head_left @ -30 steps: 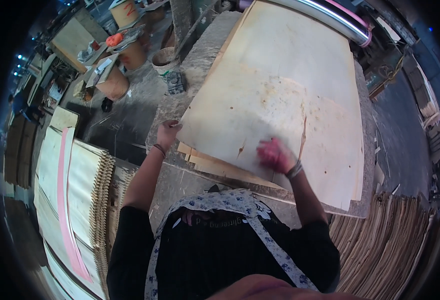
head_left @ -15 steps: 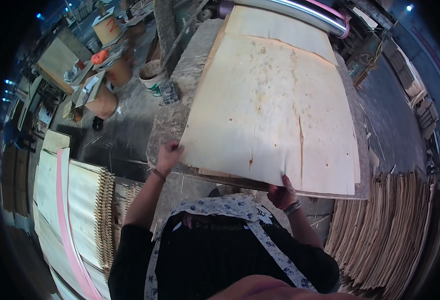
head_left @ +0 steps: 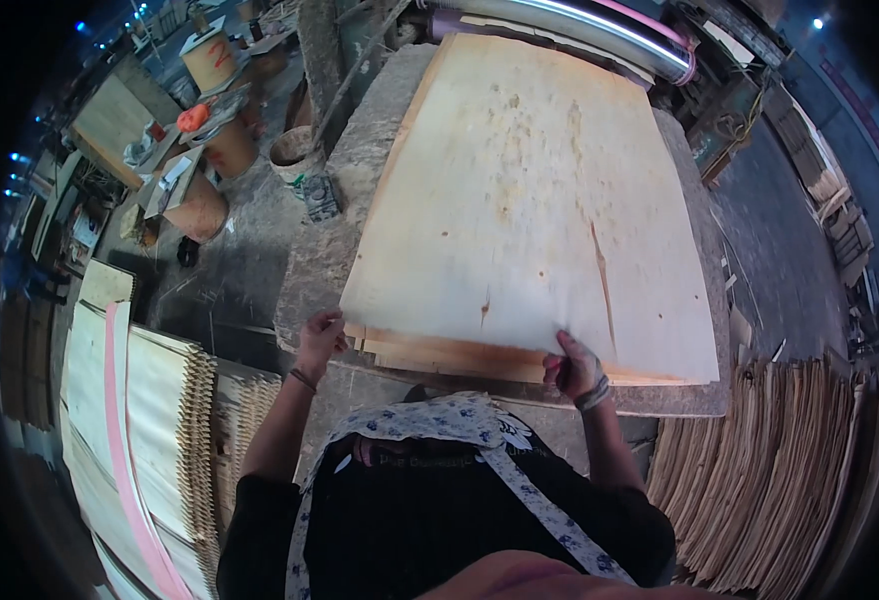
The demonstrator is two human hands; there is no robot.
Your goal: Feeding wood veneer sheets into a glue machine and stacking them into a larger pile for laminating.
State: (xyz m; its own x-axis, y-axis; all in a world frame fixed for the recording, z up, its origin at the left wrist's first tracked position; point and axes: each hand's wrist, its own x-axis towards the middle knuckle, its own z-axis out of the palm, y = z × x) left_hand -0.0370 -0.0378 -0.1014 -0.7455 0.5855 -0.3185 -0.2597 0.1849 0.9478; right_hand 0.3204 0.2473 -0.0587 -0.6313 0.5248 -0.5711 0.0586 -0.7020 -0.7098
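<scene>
Worktable [head_left: 365,140]: rough grey slab, in front of the person; bare strips show left and right of the sheets.
Top veneer sheet [head_left: 510,210]: pale wood, lying on the worktable over other sheets; covers most of its middle, slightly askew to the sheets under it.
Under-sheets [head_left: 440,350]: orange-brown and pale edges poke out along the worktable's near side.
Right veneer stack [head_left: 760,470]: many thin brown sheets seen edge-on, right of the worktable's near end.
Left veneer stack [head_left: 150,400]: pale sheets, jagged edge facing right, left of the worktable's near end.
Metal roller [head_left: 600,35]: shiny, across the worktable's far end.
Pink strip [head_left: 122,430]: lengthwise on the left stack, left of the worktable.
Drum [head_left: 200,210]: tan, flat board on top, well left of the worktable.
Apron [head_left: 430,418]: blue-flowered white, on the person, just off the worktable's near edge.
Bucket [head_left: 298,155]: dirty, just beside the worktable's left edge.
Right hand [head_left: 575,368]: over the worktable's near edge, one digit stretched onto the veneer, other fingers curled; pinch or loose, cannot tell.
Left hand [head_left: 322,335]: at the sheet's near-left corner, worktable's left side, fingers bent; can't tell if corner is pinched.
Orange bag [head_left: 193,118]: bunched up, far left of worktable.
</scene>
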